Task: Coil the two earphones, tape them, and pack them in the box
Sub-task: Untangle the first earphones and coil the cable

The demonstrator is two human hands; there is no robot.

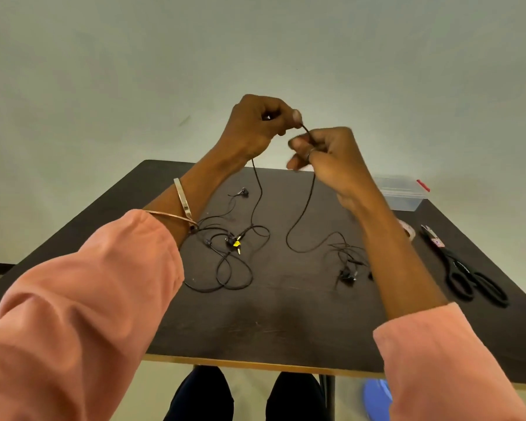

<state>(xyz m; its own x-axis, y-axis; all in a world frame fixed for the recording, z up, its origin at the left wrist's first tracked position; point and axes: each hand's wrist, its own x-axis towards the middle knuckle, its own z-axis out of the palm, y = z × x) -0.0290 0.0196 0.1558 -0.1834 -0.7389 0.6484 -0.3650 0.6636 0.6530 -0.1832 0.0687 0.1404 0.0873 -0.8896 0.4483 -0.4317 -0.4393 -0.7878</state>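
Observation:
Both hands are raised above the dark table [286, 314] and hold one black earphone cable [305, 208]. My left hand [257, 126] grips it in curled fingers; one strand hangs down from it to the tangle on the left. My right hand [328, 150] pinches the cable just right of the left hand, and a strand drops from it in a loop to the earbuds [348, 276] on the table. A second black earphone [230, 262] with a yellow-marked plug lies tangled at left centre. The clear plastic box [403, 192] with a red clip stands at the far right.
A roll of clear tape [407, 230] lies right of my right forearm. Black scissors [465, 268] lie near the table's right edge. The table's front edge is close to my knees. A blue object [377, 396] sits on the floor below.

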